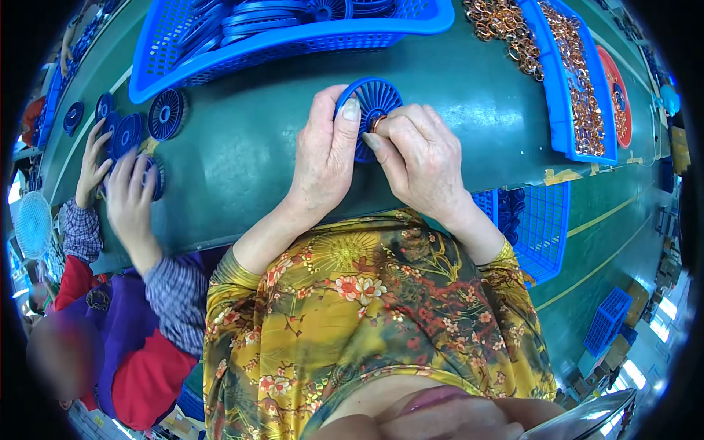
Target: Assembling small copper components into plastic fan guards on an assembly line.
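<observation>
My left hand (326,147) grips the left edge of a round blue plastic part (379,91) with radial slats, its thumb lying over the rim. The part is held tilted above the green tabletop. At its hub, my right hand (424,150) pinches a small copper-coloured ring (377,123) between thumb and forefinger. The ring touches the middle of the slatted part; my fingers hide some of it, so how far it sits on the hub cannot be seen.
A blue basket (293,55) of such slatted parts stands at the far side. Copper-coloured rings fill a blue tray (562,110) on the right, with a loose pile (506,33) beside it. At left, a co-worker's hands (130,194) are among several blue discs (167,114). A blue crate (546,231) stands below the table edge.
</observation>
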The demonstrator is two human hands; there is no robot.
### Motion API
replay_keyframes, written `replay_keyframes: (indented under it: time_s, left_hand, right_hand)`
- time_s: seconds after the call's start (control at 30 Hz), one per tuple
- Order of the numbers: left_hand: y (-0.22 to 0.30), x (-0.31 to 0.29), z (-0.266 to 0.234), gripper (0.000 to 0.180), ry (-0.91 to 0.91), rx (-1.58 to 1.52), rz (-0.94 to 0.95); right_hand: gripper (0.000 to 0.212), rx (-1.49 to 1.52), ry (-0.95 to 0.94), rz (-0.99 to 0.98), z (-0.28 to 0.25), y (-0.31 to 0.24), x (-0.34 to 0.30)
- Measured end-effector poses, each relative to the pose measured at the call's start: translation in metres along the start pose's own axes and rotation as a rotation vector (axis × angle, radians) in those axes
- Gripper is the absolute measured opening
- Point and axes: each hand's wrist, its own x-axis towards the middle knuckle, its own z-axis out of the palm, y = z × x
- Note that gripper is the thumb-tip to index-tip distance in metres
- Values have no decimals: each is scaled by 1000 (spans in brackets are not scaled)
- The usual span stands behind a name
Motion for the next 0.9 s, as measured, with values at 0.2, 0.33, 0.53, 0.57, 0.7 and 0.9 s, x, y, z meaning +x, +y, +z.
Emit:
replay_keyframes:
  time_s: [0.2,0.33,0.53,0.57,0.7,0.9]
  left_hand:
    - [3,2,-3,37,-90,-194,-139]
    - [3,1,-1,36,-76,-142,-96]
    - [-2,-4,-1,33,-45,1,-62]
    - [-1,-5,-1,32,-52,5,-91]
    - [-1,0,-3,33,-80,-67,-48]
    - [12,-5,-24,36,-439,-679,-543]
  right_hand:
    - [17,1,144,-40,-6,0,0]
    - [15,-6,110,-63,-6,1,0]
    - [15,-37,-80,-11,-3,2,-3]
    - [16,-24,-84,-5,-3,2,-3]
    - [20,104,123,98,6,2,-8]
    - [30,-53,-95,-96,-32,-8,-3]
